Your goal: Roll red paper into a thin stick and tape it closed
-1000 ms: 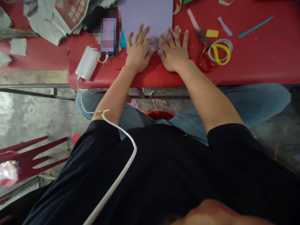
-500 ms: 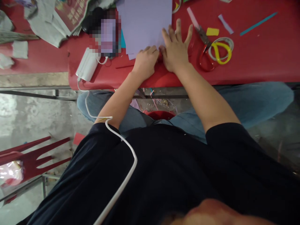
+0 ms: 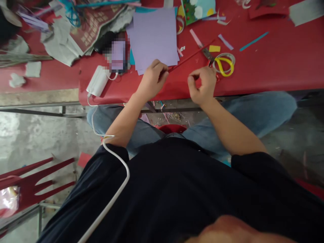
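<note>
My left hand (image 3: 154, 77) is closed at the near edge of the purple paper sheets (image 3: 155, 37). Its fingertips pinch one end of a thin red stick (image 3: 193, 56), which slants away to the upper right over the red tabletop. Apart from it, my right hand (image 3: 204, 84) is curled, thumb and forefinger meeting in a loop; whether anything is between them I cannot make out. Right beside that hand lie scissors (image 3: 207, 54) with red handles, partly hidden by it. Yellow-handled scissors (image 3: 224, 67) lie there too, next to a whitish ring (image 3: 234, 60).
On the left are a white power bank (image 3: 98, 81) with its cable, a blurred-out device (image 3: 117, 55) and crumpled newspaper (image 3: 95, 25). Paper strips, a blue strip (image 3: 253, 41) and a yellow piece (image 3: 214, 48) lie to the right. The table's front edge is close to my forearms.
My hands, flat and side by side on the table before, have moved apart. The red stick now points up and right from my left hand. My right hand has shifted right and curled.
</note>
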Action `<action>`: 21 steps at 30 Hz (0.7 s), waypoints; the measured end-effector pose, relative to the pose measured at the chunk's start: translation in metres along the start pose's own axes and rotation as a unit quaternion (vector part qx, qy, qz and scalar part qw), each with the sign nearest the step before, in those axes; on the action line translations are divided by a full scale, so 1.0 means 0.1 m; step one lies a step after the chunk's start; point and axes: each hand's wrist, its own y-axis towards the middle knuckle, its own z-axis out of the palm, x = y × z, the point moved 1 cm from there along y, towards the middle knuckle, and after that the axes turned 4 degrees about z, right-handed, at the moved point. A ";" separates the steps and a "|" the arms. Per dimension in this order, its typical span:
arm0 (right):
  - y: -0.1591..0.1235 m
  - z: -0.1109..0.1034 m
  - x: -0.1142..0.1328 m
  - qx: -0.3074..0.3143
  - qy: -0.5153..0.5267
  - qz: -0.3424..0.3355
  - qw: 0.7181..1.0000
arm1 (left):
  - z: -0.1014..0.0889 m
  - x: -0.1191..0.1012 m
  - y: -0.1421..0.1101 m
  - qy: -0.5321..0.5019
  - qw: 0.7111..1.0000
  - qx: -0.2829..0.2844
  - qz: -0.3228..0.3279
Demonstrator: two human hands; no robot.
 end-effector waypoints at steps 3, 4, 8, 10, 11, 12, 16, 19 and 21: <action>-0.16 -0.07 0.21 -0.092 0.229 -0.019 0.969 | -0.09 -0.56 -0.16 -0.050 0.999 -0.019 -0.008; -0.20 -0.10 0.31 -0.113 0.286 -0.029 0.951 | -0.09 -0.72 -0.23 -0.072 0.997 -0.018 -0.016; -0.31 -0.22 0.59 -0.120 0.361 -0.022 0.925 | 0.02 -1.01 -0.43 -0.186 0.980 -0.047 -0.046; -0.34 -0.26 0.64 -0.099 0.361 -0.005 0.927 | 0.09 -1.01 -0.48 -0.242 0.967 -0.053 -0.066; -0.35 -0.26 0.64 -0.095 0.363 0.001 0.927 | 0.13 -0.99 -0.49 -0.268 0.959 -0.051 -0.076; -0.35 -0.26 0.64 -0.095 0.365 0.004 0.926 | 0.16 -0.98 -0.50 -0.293 0.951 -0.049 -0.084; -0.35 -0.21 0.60 -0.098 0.361 0.004 0.927 | 0.24 -0.97 -0.50 -0.357 0.925 -0.052 -0.119; -0.36 -0.16 0.57 -0.100 0.352 0.000 0.931 | 0.27 -0.98 -0.50 -0.361 0.922 -0.062 -0.127; -0.37 -0.15 0.56 -0.108 0.353 -0.006 0.929 | 0.29 -0.97 -0.52 -0.360 0.923 -0.081 -0.112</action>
